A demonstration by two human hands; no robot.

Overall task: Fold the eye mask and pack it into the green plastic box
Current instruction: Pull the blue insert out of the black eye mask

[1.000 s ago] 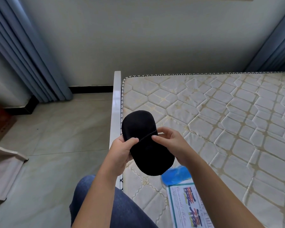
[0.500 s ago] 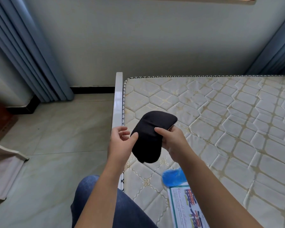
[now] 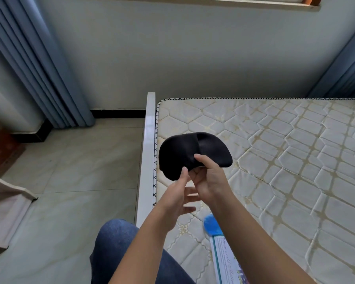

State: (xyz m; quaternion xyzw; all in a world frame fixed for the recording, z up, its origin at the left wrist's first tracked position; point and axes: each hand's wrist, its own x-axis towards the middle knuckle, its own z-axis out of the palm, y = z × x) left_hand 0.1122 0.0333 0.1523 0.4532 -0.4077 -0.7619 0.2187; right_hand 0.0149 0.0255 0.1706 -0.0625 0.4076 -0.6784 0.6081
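One mattress (image 3: 275, 160) is lying under the black eye mask (image 3: 178, 152), which is bending mid-fold. The right hand (image 3: 211, 181) is pinching it, the left hand (image 3: 176, 197) touching it loose-fingered. No green box is showing, so packing is waiting.

We note the eye mask (image 3: 184, 152) as matt black cloth, smooth and padded. The mattress (image 3: 275, 160) is quilted cream fabric with a faint sheen. The bed frame (image 3: 150, 124) is glossy white. The floor tiles (image 3: 80, 160) are smooth and semi-gloss; the curtain (image 3: 39, 68) is matt blue cloth.
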